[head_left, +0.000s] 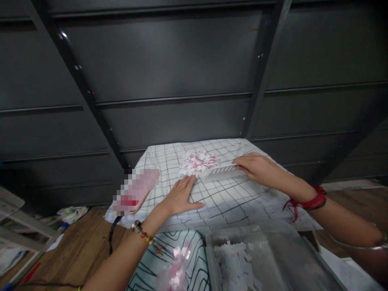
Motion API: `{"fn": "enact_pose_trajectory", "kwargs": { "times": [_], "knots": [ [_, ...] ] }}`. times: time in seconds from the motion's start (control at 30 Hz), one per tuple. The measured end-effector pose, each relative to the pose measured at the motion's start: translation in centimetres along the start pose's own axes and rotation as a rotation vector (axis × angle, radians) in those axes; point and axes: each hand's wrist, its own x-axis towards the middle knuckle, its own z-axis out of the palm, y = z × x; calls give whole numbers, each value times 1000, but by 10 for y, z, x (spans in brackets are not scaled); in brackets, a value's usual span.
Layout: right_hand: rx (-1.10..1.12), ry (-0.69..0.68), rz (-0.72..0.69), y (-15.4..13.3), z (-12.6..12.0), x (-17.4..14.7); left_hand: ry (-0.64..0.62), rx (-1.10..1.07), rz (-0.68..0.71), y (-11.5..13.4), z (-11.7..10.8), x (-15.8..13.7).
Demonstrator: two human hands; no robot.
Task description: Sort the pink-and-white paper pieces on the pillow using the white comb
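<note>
Left hand (178, 198): open, spread palm-down over grid-clothed table (169, 155). Right hand (257, 167): gripping 1 white slotted piece (222, 169) by its end. Scrap pile (198, 161), pink and white: 1, on table, just beyond left fingertips.

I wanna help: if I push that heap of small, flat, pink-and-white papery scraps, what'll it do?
The heap of scraps would probably spread, since its pieces look loose. They look thin, so they're likely light and may flutter.
</note>
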Motion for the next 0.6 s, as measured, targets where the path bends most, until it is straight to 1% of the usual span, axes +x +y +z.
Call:
{"fn": "enact_pose_trajectory", "kwargs": {
  "times": [0.13,0.33,0.47,0.6],
  "knots": [
    [0,1,-8,-3,10,11,3,-12,-10,1,0,-1],
    [-20,48,82,4,26,22,26,-18,-26,0,2,-2],
    [-22,51,72,4,35,29,103,-43,-33,-2,6,-3],
    [-34,68,39,-1,37,33,184,-75,-88,-5,10,-3]
  ]
}}
